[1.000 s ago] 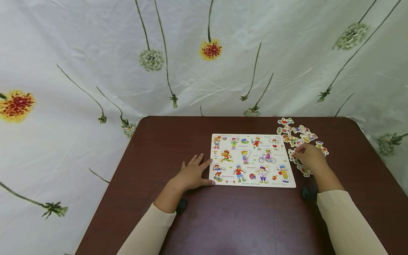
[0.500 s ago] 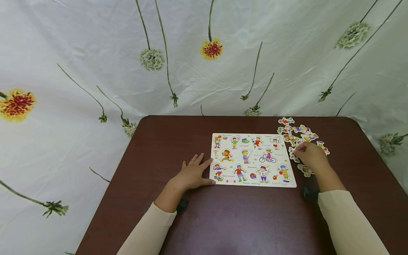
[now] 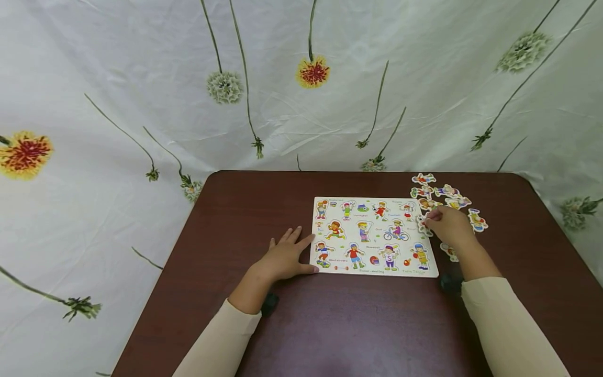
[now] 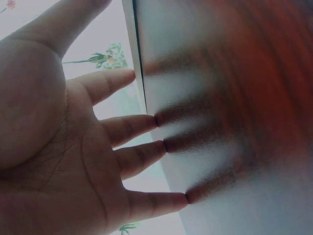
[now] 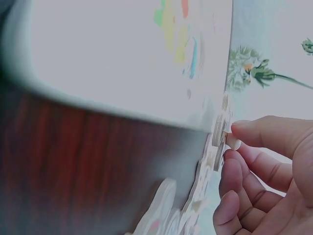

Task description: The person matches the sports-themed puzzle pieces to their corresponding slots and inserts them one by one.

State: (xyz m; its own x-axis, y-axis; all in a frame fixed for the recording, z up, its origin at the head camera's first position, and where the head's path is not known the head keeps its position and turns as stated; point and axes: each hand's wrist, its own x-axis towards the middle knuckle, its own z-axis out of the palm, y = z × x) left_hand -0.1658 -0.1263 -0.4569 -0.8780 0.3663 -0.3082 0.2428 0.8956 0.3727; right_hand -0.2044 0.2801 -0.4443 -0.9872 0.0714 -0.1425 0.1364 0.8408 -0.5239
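In the head view, a white peg puzzle board (image 3: 348,266) printed with children playing sports lies on the table. My left hand (image 3: 282,259) has its fingers spread on the table, thumb and forefinger at the board's left edge. The left wrist view shows the straight fingers (image 4: 139,159) with their tips on the dark tabletop. With thumb and forefinger, my right hand (image 3: 449,228) pinches a flat figure-shaped puzzle piece (image 3: 424,226) that overlaps the board's right edge. In the right wrist view the grip is on the piece's small round knob (image 5: 233,142).
Several loose puzzle pieces (image 3: 446,191) lie beyond and right of the board. One more piece (image 3: 478,220) is right of my right hand, and another (image 3: 447,251) lies partly hidden by the wrist. A flowered cloth (image 3: 282,120) hangs behind the dark wooden table (image 3: 358,319).
My right hand has moved a little left and away from me, bringing the pinched puzzle piece from among the loose ones to the board's right edge. The left hand stays put.
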